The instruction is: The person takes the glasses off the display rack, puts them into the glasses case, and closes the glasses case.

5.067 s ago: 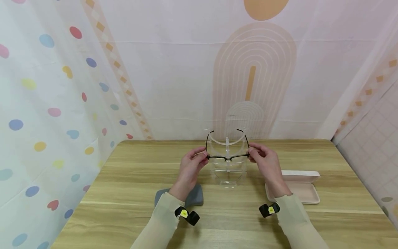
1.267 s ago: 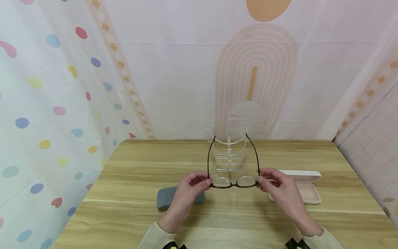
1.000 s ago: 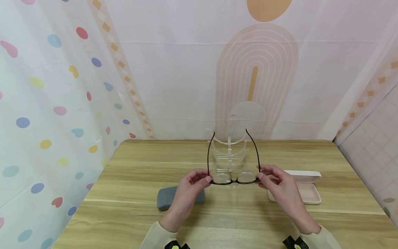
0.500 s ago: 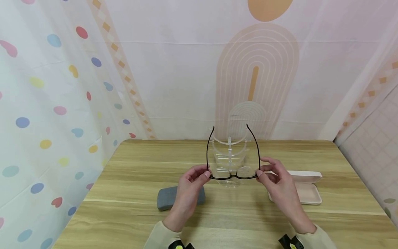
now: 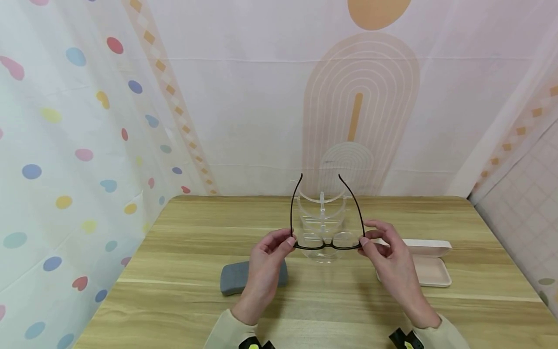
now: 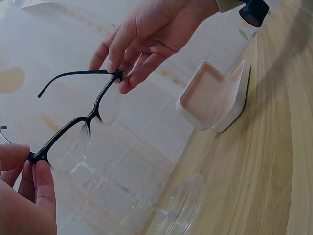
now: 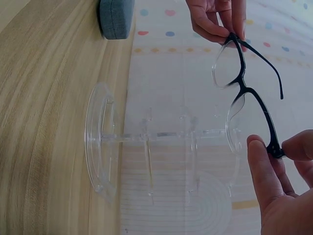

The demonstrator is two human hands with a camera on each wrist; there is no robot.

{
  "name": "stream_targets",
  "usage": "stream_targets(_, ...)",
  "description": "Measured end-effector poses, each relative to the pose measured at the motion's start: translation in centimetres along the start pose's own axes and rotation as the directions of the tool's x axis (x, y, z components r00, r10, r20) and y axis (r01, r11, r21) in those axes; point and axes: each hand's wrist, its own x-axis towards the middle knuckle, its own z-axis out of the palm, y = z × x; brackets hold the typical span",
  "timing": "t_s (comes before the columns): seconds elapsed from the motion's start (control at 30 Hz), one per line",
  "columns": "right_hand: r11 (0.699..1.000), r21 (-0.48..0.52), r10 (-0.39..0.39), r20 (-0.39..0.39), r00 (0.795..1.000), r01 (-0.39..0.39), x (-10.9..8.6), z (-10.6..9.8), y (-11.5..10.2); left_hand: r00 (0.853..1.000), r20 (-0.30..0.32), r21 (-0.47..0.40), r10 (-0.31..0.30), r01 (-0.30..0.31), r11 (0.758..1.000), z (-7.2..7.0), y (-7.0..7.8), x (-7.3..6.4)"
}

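Observation:
Black-rimmed eyeglasses (image 5: 327, 245) with clear lenses are held up in the air, their temples unfolded and pointing away from me. My left hand (image 5: 267, 271) pinches the left hinge corner between thumb and fingers. At the opposite corner, my right hand (image 5: 392, 269) pinches the frame the same way. Just beyond the glasses stands a clear acrylic glasses stand (image 5: 322, 213) with several tiers, partly seen through the lenses. In the right wrist view the glasses (image 7: 243, 81) are apart from the stand's base (image 7: 95, 139).
A closed grey glasses case (image 5: 233, 278) lies behind my left wrist. An open white case (image 5: 436, 274) with a pink lining sits to the right, partly covered by my right hand. The wooden table (image 5: 196, 242) ends at a patterned curtain (image 5: 244, 121).
Since five seconds ago both hands drew the glasses back from the stand toward me. Over the last second they rose and moved slightly forward again, and the temple tips came a little closer together.

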Motion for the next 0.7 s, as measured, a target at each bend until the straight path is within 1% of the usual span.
stream_targets(0.17,1.000,-0.009,-0.017,-0.005,1.000,0.017,-0.07,-0.01,0.03,1.000,-0.003,-0.008,-0.002,0.002,1.000,0.03,-0.03,0.03)
stream_targets(0.4,1.000,-0.018,-0.004,-0.005,1.000,0.004,-0.07,0.03,0.01,1.000,0.000,-0.009,0.003,-0.003,1.000,0.00,-0.04,0.06)
stream_targets(0.7,0.996,-0.088,0.012,-0.016,1.000,-0.014,-0.22,0.01,-0.05,1.000,0.002,-0.010,0.011,-0.011,1.000,0.06,0.01,0.05)
